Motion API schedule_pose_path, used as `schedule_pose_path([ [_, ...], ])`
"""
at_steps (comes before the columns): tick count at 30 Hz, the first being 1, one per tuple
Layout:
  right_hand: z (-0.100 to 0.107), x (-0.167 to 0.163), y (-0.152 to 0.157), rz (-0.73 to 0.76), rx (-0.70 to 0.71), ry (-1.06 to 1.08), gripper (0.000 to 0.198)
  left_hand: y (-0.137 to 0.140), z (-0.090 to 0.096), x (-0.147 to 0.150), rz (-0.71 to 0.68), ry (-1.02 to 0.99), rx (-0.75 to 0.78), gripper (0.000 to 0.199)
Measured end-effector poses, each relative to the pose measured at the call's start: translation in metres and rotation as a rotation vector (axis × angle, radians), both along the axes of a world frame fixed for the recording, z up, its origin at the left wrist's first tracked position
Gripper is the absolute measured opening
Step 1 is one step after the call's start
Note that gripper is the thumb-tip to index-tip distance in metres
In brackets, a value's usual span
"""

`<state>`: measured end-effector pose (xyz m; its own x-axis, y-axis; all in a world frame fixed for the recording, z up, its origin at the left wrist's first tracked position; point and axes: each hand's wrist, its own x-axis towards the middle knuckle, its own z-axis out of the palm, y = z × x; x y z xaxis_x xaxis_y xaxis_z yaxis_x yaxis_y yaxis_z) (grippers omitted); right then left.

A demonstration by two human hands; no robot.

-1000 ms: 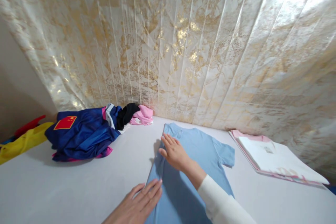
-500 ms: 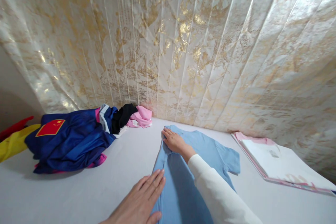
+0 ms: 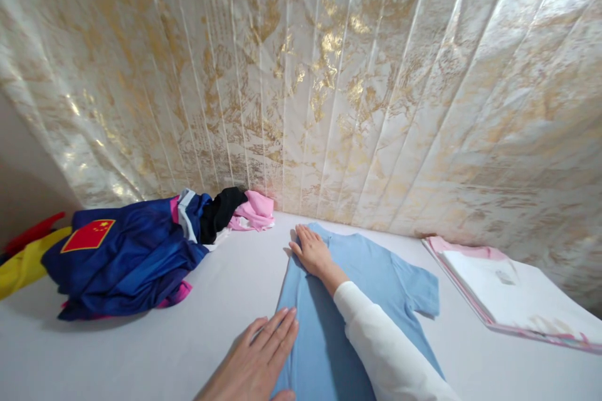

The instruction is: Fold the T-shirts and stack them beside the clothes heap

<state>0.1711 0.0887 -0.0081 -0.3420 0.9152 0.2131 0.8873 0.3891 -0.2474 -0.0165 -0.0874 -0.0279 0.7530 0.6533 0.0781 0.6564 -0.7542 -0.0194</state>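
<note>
A light blue T-shirt (image 3: 371,269) lies on the white surface, its left side folded inward and one short sleeve spread to the right. My right hand (image 3: 312,250) rests flat near the collar at the far end, fingers stretched out over the folded edge. Lower down, my left hand (image 3: 261,351) lies with straight fingers on the shirt's left edge, its palm partly off the cloth. Neither hand grips anything. My right forearm, in a white sleeve, crosses the shirt and hides part of it. The near end of the shirt runs out of view.
On the left is a heap of clothes: a dark blue garment (image 3: 126,269) with a red patch, a yellow cloth (image 3: 32,263), a black cloth (image 3: 223,210) and a pink cloth (image 3: 258,210). Folded white clothing (image 3: 508,288) lies at right. A gold-patterned curtain (image 3: 301,88) hangs behind.
My right hand has flattened on the shirt near the collar, its fingers straighter. The shirt's sleeve side appears slightly farther right. My left hand stays at the left edge.
</note>
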Motion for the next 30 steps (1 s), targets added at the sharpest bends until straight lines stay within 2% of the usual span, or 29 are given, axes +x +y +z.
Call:
schedule_pose_path([
  [5,0.010,0.008,-0.011,0.057,0.005,-0.016,0.042,0.009,-0.006,-0.001,-0.039,-0.033,0.180,0.078],
  [10,-0.002,0.008,-0.025,0.097,-0.028,-0.042,0.056,0.009,-0.009,0.006,-0.036,-0.047,0.289,0.081],
  [13,-0.008,0.007,-0.018,0.091,-0.051,-0.043,0.063,0.010,-0.016,0.010,-0.017,-0.052,0.388,0.071],
  [16,-0.007,0.013,-0.001,0.105,-0.071,-0.048,0.061,0.012,-0.019,0.010,-0.009,-0.043,0.451,0.065],
  [19,-0.002,0.022,0.009,0.139,-0.076,-0.055,0.058,0.013,-0.016,0.009,-0.013,-0.043,0.416,0.066],
  [23,0.004,0.037,0.003,0.145,-0.054,-0.052,0.056,0.014,-0.008,0.002,-0.011,-0.061,0.251,0.074],
  [26,0.001,0.053,-0.007,0.076,-0.026,-0.035,0.055,0.016,-0.001,-0.004,0.018,-0.089,0.089,0.076],
  [30,-0.005,0.080,-0.013,-0.073,-0.008,0.003,0.055,0.038,0.024,0.003,0.107,-0.117,-0.065,0.061],
])
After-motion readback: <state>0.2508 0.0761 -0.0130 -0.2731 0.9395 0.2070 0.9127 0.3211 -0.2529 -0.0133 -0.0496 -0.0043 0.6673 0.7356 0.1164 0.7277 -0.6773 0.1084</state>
